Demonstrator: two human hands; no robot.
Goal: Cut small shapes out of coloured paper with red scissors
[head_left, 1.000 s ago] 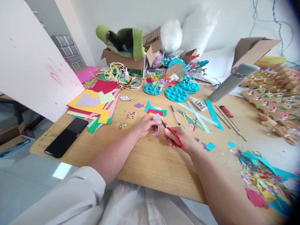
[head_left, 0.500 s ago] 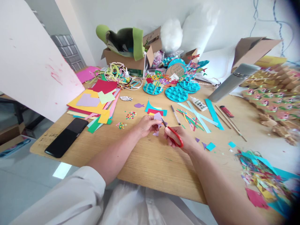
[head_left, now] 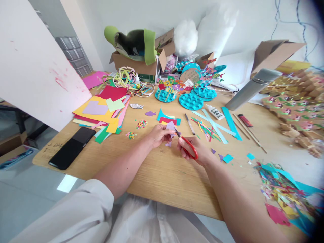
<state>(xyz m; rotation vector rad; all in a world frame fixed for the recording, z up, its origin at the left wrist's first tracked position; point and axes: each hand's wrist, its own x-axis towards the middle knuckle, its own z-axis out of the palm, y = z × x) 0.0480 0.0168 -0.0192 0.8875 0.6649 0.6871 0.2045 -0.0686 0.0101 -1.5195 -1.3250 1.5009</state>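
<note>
Left grip point(head_left: 161, 135): pinched on lilac paper point(head_left: 170, 126). Right grip point(head_left: 199, 152): closed round scissors point(head_left: 189, 143), blades point(head_left: 177, 132) at paper. Advised: short snips; turn paper, not scissors; left grip clear.

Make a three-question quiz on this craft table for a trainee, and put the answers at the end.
1. Which hand holds the scissors?
2. True or false: the phone lies on the table, to the left of both hands.
3. What colour is the paper pinched in the left hand?
A. Dark red
B. Light purple
C. Bright green

Key: 1. The right hand; 2. True; 3. B
</note>
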